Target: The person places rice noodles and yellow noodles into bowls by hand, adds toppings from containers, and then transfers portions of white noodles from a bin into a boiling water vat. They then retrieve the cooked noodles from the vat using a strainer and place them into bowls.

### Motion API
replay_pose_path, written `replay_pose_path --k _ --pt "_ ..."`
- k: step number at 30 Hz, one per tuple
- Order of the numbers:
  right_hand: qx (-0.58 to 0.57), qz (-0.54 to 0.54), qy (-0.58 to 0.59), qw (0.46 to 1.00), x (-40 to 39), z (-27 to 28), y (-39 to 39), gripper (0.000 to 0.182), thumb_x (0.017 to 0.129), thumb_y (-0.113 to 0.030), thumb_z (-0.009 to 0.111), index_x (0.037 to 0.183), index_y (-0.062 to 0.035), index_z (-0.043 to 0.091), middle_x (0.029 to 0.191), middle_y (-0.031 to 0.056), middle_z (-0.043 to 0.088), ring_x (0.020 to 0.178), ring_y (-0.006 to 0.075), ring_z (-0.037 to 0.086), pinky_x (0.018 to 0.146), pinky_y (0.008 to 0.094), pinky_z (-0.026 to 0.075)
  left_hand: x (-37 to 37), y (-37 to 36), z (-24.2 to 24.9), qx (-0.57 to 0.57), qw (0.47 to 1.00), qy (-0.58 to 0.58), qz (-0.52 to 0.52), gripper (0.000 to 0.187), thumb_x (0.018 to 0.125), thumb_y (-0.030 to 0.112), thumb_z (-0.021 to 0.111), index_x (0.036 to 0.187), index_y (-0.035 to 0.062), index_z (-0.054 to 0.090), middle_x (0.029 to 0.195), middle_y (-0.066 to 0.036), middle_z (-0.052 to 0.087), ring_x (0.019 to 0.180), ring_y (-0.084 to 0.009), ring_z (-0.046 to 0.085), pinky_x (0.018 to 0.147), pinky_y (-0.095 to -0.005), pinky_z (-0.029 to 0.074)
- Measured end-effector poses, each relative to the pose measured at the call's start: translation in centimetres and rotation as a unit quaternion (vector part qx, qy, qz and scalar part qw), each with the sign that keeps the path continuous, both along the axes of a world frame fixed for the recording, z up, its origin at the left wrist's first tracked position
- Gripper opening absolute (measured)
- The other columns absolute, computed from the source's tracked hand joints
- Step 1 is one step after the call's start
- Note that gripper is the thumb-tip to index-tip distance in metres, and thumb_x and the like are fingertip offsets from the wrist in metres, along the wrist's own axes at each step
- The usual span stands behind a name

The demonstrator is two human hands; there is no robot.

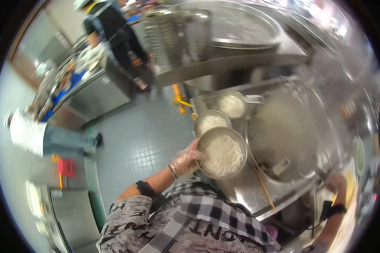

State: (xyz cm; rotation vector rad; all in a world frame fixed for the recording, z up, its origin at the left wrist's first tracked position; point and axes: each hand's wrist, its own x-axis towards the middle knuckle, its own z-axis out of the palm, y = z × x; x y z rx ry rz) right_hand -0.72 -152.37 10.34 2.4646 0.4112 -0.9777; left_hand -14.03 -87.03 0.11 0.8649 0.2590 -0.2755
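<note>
My left hand (185, 162), in a clear plastic glove, grips the left rim of a metal bowl of white noodles (222, 157). Just behind it, a second bowl of noodles (212, 121) and a third one (232, 105) stand on the metal counter. To their right is a large steaming pot (283, 126) of cloudy liquid. My right hand (336, 183) is far to the right, beside something yellow; its fingers are blurred, and what they touch cannot be made out.
Wooden chopsticks (264, 188) rest at the counter's front edge. A wide round metal pan (240, 27) stands at the back. Two people, one in dark clothes (118, 38) and one in a white top (27, 133), stand at the left near a red stool (66, 167).
</note>
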Motion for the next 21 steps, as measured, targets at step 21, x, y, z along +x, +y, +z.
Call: replay_pose_path --k 21 --pt "0.748 -0.367 -0.063 0.550 -8.7 -3.6 36.1 0.031 0.088 -0.022 0.051 0.113 -0.0039 0.046 0.087 0.0070 0.058 0.069 0.0136 0.057 0.054 0.0221 0.047 -8.1 9.7 -2.3 -0.055 0.971 0.034 0.229 0.051 0.070 0.003 0.056 0.118 -0.0034 0.040 0.107 -0.014 0.054 0.089 -0.0224 0.058 0.078 -0.0332 0.051"
